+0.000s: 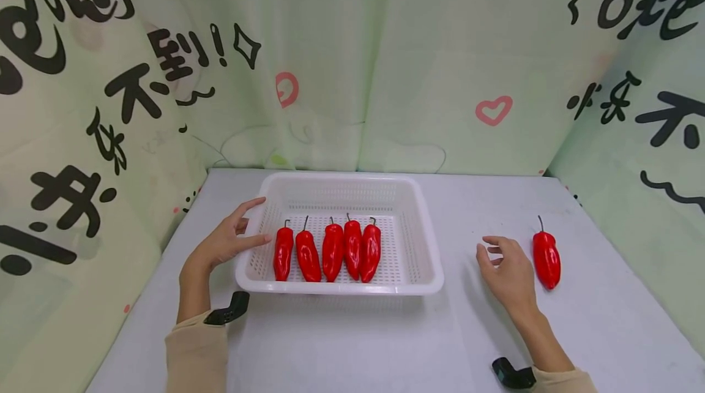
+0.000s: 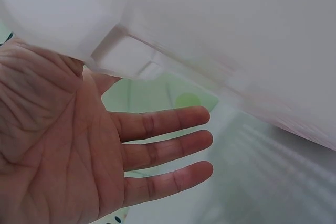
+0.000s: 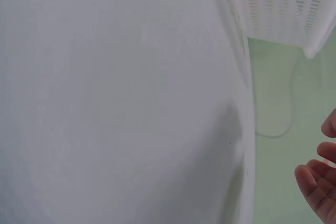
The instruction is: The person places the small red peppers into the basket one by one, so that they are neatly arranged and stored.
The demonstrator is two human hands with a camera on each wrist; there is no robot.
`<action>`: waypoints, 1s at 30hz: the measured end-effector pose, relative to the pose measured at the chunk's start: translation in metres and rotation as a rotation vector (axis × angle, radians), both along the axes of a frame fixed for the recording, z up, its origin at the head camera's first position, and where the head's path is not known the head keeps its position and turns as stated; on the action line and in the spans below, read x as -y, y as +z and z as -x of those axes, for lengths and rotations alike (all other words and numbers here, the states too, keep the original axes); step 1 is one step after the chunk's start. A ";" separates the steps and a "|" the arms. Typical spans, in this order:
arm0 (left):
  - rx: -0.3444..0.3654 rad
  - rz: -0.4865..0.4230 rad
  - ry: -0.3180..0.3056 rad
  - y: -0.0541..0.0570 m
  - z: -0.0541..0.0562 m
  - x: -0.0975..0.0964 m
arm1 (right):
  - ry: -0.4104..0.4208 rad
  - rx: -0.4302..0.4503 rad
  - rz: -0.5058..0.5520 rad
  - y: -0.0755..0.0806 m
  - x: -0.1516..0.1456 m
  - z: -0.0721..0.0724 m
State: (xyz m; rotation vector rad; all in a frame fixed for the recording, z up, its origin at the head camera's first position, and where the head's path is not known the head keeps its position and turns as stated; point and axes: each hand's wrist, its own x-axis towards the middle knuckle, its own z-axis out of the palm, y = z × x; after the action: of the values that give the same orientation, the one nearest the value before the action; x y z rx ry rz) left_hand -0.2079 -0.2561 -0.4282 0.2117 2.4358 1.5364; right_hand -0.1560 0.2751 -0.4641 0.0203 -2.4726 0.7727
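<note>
A white plastic basket (image 1: pixel 341 288) with perforated walls sits on the table. Inside it several glossy red peppers (image 1: pixel 333 252) lie side by side in a row, stems pointing away from me. My left hand (image 1: pixel 220 245) is at the basket's left side, its thumb tip overlapping the rim; the left wrist view shows that hand (image 2: pixel 79 150) with its fingers stretched out straight. To the right of the basket, my right hand (image 1: pixel 509 270) is held with fingers loosely bent and nothing in them. Just right of it one more red pepper (image 1: pixel 547 261) lies on the table.
The white table (image 1: pixel 352 350) is bordered at the back and both sides by a pale green curtain (image 1: pixel 418 62) with dark lettering and pink hearts. A dark wrist device (image 1: pixel 228 309) is on my left wrist and another device (image 1: pixel 513 373) on the right.
</note>
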 end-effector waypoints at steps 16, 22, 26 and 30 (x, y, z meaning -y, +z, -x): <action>-0.003 -0.003 -0.003 0.000 0.000 0.001 | -0.031 0.032 -0.007 0.008 -0.015 0.000; -0.002 -0.002 -0.003 0.000 0.000 0.001 | -0.067 0.080 -0.013 0.009 -0.027 0.001; -0.005 -0.002 -0.003 0.000 -0.001 0.001 | -0.105 0.113 -0.013 0.010 -0.035 0.003; -0.010 -0.001 -0.002 -0.001 0.000 0.001 | -0.145 0.129 -0.001 0.009 -0.043 0.004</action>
State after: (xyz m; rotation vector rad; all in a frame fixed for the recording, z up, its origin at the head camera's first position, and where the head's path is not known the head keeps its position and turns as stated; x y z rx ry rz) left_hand -0.2076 -0.2566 -0.4288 0.2219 2.4416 1.5391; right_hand -0.1601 0.3184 -0.4555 -0.2123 -2.5619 0.7309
